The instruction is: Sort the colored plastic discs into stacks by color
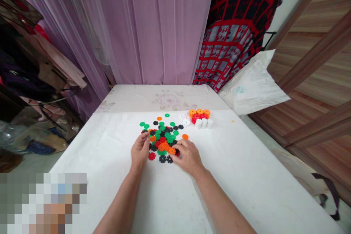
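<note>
A loose heap of notched plastic snowflake discs (166, 139) in green, black, red and orange lies on the white-covered table. My left hand (140, 150) rests at the heap's left side. Its fingers are loosely curved, thumb a little apart, beside an orange disc (153, 139), and I see nothing held in it. From the right, my right hand (189, 154) reaches to the heap, thumb and fingers closed at the edge of another orange disc (172, 151). Its fingertips partly cover a dark red disc. Discs under the heap are hidden.
Stacked discs stand behind on the right: an orange row (199, 112), a red row (199, 118) and a white row (204, 123). A single orange disc (185, 136) lies apart. Beyond the table's right edge is a white bag (252, 84); a purple curtain (159, 25) hangs behind.
</note>
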Demonstrator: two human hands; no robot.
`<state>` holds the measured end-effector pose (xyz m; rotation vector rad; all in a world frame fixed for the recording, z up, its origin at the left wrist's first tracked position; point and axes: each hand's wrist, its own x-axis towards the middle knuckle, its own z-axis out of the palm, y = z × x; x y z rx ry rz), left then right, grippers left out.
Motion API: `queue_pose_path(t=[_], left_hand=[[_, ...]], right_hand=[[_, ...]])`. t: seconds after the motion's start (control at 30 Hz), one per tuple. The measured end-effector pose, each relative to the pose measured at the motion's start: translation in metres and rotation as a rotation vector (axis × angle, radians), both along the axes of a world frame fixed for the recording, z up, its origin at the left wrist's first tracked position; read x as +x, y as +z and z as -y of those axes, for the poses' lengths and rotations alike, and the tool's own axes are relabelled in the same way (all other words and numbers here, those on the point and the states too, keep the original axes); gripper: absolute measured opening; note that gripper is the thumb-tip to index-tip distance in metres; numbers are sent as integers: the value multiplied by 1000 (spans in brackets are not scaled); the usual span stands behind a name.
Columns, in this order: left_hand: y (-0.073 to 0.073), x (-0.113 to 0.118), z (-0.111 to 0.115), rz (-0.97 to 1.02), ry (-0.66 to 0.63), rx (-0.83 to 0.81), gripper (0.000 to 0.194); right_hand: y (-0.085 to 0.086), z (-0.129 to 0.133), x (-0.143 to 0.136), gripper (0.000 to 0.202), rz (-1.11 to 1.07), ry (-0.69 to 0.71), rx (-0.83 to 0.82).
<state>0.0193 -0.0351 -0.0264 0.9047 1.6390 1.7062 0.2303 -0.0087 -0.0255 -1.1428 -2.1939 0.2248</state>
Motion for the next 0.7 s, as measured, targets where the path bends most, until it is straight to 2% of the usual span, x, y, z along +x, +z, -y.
queue_pose_path(t=[0.07,0.13,0.23,0.7], left_hand=[[-1,0,0,-7,1,-9,47],[-1,0,0,-7,-4,-14,48],[-2,0,0,-11,-5,-6,48],[-1,0,0,7,-20,8,49]], right_hand=[[-3,-11,8,17,-86,-99,-5],[-5,-24,17,20,-146,-259,-33],[-7,-40,26,22,-148,-428,-115],[-2,-40,22,18,-2,-456,-182]])
